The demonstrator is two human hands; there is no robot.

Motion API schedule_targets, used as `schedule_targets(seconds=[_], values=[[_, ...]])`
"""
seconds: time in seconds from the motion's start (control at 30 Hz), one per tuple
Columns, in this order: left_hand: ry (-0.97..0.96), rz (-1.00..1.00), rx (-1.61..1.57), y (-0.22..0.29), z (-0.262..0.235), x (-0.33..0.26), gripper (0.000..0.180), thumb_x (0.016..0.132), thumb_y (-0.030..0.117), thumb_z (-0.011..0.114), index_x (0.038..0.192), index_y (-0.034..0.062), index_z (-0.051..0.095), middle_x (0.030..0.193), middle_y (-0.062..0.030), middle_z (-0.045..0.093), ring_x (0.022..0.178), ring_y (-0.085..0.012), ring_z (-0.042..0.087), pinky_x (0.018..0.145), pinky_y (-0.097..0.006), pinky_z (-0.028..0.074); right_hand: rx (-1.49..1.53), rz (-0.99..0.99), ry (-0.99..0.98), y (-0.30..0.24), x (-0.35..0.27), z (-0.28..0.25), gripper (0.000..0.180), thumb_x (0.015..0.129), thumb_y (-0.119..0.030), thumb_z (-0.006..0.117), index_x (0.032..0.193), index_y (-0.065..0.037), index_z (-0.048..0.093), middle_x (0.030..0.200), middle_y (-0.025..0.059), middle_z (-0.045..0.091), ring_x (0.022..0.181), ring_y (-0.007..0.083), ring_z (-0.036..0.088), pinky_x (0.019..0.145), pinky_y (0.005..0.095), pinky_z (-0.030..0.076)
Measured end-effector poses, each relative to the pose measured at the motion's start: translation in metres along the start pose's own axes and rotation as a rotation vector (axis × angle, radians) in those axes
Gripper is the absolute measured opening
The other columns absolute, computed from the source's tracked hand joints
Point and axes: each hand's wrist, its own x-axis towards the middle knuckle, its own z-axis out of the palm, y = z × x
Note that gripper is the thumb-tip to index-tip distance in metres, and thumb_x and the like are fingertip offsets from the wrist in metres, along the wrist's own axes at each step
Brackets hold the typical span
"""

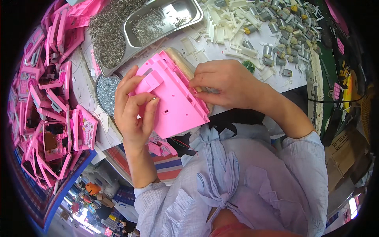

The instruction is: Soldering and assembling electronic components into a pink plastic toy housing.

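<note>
A flat pink plastic housing (pixel 173 104) is tilted in front of me, with small holes in its face and a raised edge along its right side. My left hand (pixel 134 108) is closed at the housing's left side, its fingers beside a small raised pink block (pixel 149 82). At the right edge, my right hand (pixel 229 85) is closed, thumb and fingers pinched together against the rim. Whatever sits between those fingertips is too small and hidden to name. Behind the housing lies a beige pad (pixel 181 62), partly covered.
A metal tray (pixel 162 41) of small springs stands at the back left, beside a round bowl (pixel 106 94) of small metal screws. White plastic parts (pixel 225 25) and small motors (pixel 292 43) cover the back right. Pink housings (pixel 47 130) are heaped at left.
</note>
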Motion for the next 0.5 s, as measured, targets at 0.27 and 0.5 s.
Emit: schedule_targets(seconds=[0.27,0.5], values=[[0.201,-0.022,-0.187,-0.026,-0.007,-0.025,0.012,0.092,0.009,0.071,0.092,-0.0001,0.064,0.118,-0.0215,0.065,0.129,-0.0475,0.057,0.109,-0.058,0.042,-0.143,0.024,-0.003,-0.015,0.006,-0.006,0.021,0.081,-0.018,0.072,0.099,-0.008,0.068,0.09,0.0074,0.064,0.084,0.0292,0.068,0.07,0.0406,0.055],[0.221,-0.024,-0.281,-0.033,0.007,-0.023,0.013,0.093,0.011,0.07,0.089,0.0004,0.064,0.12,-0.0208,0.065,0.132,-0.0483,0.054,0.114,-0.062,0.035,-0.198,-0.026,-0.154,-0.016,0.014,-0.002,0.019,0.084,-0.019,0.072,0.097,-0.007,0.069,0.086,0.0087,0.063,0.082,0.0297,0.067,0.068,0.041,0.055]])
